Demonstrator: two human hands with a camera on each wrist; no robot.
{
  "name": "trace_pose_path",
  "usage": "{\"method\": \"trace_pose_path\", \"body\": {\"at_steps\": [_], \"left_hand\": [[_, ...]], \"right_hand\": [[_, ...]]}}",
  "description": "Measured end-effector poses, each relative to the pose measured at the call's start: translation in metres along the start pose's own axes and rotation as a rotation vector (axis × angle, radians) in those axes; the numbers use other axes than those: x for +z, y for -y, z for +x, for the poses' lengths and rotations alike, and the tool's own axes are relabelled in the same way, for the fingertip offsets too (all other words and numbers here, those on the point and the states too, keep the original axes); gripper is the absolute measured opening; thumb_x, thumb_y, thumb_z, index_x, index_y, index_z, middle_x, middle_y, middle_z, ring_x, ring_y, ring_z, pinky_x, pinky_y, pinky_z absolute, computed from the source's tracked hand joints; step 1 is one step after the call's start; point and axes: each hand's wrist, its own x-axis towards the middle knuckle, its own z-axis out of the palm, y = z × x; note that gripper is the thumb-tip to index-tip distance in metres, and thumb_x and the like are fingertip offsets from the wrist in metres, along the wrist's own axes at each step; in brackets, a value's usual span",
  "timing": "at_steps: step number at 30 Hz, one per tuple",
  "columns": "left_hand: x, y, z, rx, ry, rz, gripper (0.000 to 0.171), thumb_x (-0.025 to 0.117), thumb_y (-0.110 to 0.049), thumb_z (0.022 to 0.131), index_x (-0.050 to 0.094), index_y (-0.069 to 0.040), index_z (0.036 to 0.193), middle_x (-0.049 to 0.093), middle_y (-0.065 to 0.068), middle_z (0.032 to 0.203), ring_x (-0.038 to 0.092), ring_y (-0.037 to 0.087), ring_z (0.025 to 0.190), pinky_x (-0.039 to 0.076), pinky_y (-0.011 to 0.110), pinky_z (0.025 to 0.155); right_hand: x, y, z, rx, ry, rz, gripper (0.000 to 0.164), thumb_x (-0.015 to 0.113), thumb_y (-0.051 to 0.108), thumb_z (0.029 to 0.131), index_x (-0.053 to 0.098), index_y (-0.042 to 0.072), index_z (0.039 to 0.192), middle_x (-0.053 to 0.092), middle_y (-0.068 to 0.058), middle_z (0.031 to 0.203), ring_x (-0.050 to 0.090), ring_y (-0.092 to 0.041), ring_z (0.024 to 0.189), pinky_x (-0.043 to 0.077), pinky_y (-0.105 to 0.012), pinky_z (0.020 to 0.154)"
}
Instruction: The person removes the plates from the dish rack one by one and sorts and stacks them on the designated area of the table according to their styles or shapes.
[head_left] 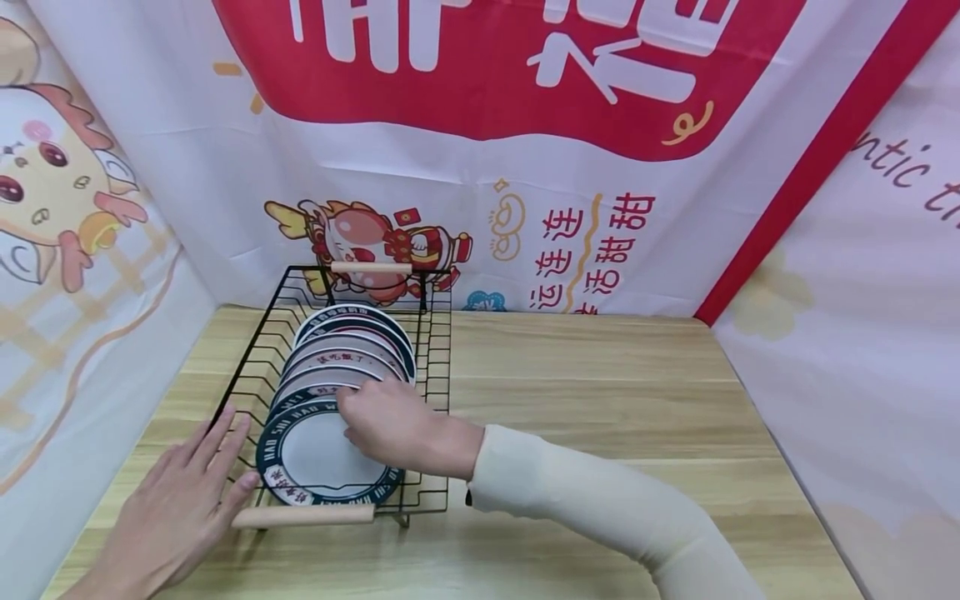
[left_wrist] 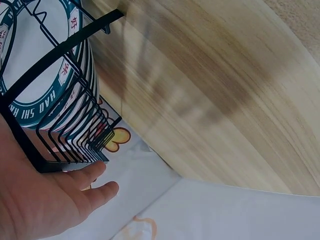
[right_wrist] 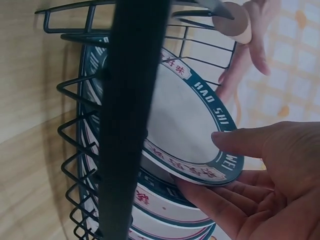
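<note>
A black wire dish rack (head_left: pixel 251 346) with wooden handles holds several plates standing in a row. The front plate (head_left: pixel 330 454) has a white centre and a dark green rim with lettering, and leans back in the rack. My right hand (head_left: pixel 397 425) pinches this plate at its upper edge. In the right wrist view, the thumb (right_wrist: pixel 235 142) lies on the plate's face and the fingers are behind it. My left hand (head_left: pixel 180 492) rests at the rack's front left corner, fingers extended along the side, beside the front wooden handle (head_left: pixel 303 516).
Behind the front plate stand more plates (head_left: pixel 345 358), some with grey rims and red lettering. The rack sits on the left part of a wood-grain table (head_left: pixel 585 433). Printed cloth walls (head_left: pixel 480 158) rise at the back and both sides.
</note>
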Motion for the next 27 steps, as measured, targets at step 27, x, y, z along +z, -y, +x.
{"method": "trace_pose_path", "body": {"at_steps": [27], "left_hand": [[0.001, 0.000, 0.000, -0.002, -0.002, 0.033, 0.067, 0.048, -0.039, 0.112, 0.032, -0.003, 0.166, 0.005, 0.005, 0.179, -0.010, 0.011, 0.163, -0.018, 0.020, 0.124]], "right_hand": [[-0.005, -0.008, -0.013, -0.068, -0.116, 0.037, 0.016, 0.067, -0.003, 0.094, 0.076, 0.008, 0.099, 0.074, 0.001, 0.083, 0.067, -0.006, 0.069, 0.047, -0.012, 0.051]]}}
